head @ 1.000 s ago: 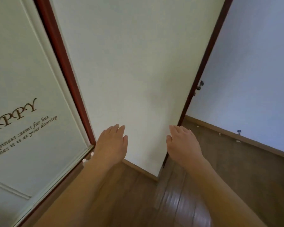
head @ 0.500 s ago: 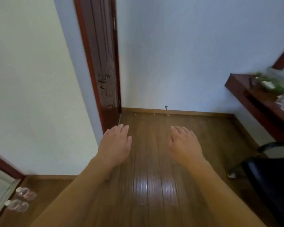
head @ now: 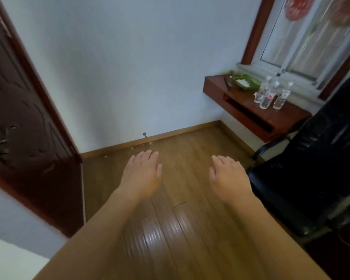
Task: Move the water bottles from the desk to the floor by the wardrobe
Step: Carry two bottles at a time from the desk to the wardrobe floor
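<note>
Three clear water bottles [head: 271,96] with white caps stood upright in a tight cluster on the dark red wall-mounted desk [head: 249,116], at about 2 o'clock in the frame. They were close together, possibly touching; labels blurred, could not read. Behind them at 1 o'clock, a green tray [head: 245,81] with something white in it sat on the desk's far end, a small dark object just beside it, too blurred to name. Window [head: 303,41] with dark red frame rose above the desk, red decorations on the glass.

Left hand [head: 141,176] was at centre, palm down, fingers extended and held loosely together, thumb slightly out. It held nothing and touched nothing. Right hand [head: 228,178] was at 3 o'clock of the left one, same pose: flat, fingers extended, empty. Both hovered over the wooden floor [head: 170,229], well apart from the bottles. Both forearms bare.

Black office chair [head: 315,168] stood at 3 to 4 o'clock, just beside the right hand in the frame, its armrest under the desk's edge. Dark brown door [head: 28,138] stood open at 9 o'clock. White wall [head: 129,67] at 12, with a small doorstop [head: 144,134] just above the baseboard.
</note>
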The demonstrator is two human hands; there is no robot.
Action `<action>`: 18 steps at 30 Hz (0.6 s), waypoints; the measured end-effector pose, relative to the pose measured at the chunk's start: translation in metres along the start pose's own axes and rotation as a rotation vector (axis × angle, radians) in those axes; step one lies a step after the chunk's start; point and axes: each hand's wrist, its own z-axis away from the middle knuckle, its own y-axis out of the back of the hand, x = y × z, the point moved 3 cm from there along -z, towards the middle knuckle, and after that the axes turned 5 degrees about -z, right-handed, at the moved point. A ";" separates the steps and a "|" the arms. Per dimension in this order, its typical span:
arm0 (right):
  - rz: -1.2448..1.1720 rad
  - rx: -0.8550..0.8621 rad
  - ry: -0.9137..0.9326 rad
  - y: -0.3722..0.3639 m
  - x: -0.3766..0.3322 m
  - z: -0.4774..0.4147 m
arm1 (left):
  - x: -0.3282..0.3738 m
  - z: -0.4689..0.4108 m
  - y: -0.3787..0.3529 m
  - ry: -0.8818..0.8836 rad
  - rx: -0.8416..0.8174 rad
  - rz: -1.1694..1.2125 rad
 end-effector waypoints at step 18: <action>-0.007 0.074 -0.434 0.012 0.170 -0.201 | 0.131 -0.316 -0.060 -0.355 -0.117 -0.041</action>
